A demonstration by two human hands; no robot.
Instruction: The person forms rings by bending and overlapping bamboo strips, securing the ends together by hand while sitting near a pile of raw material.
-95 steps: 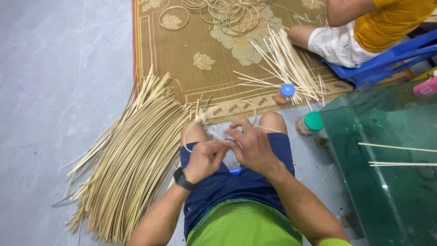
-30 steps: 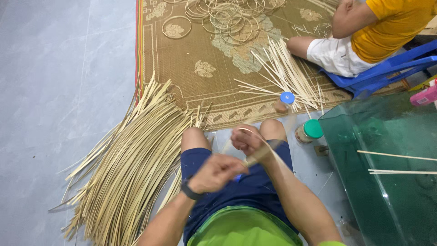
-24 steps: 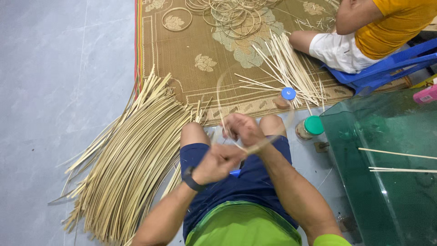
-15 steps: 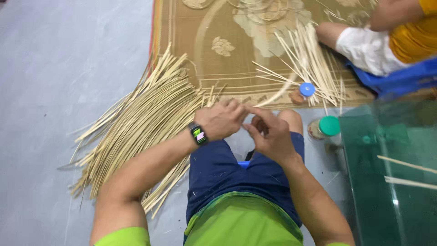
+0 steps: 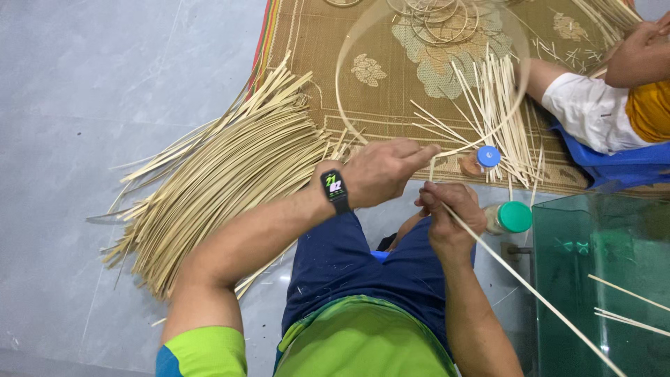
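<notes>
Both hands pinch thin pale bamboo strip (image 5: 488, 244): left hand (image 5: 380, 171) at 11 o'clock, right hand (image 5: 450, 216) below; overbent loop may snap.

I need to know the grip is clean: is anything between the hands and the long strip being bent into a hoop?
Nothing visible is. The left hand and the right hand both pinch the strip directly where its ends cross. The bottle with the blue cap lies beside the hands, not between.
</notes>
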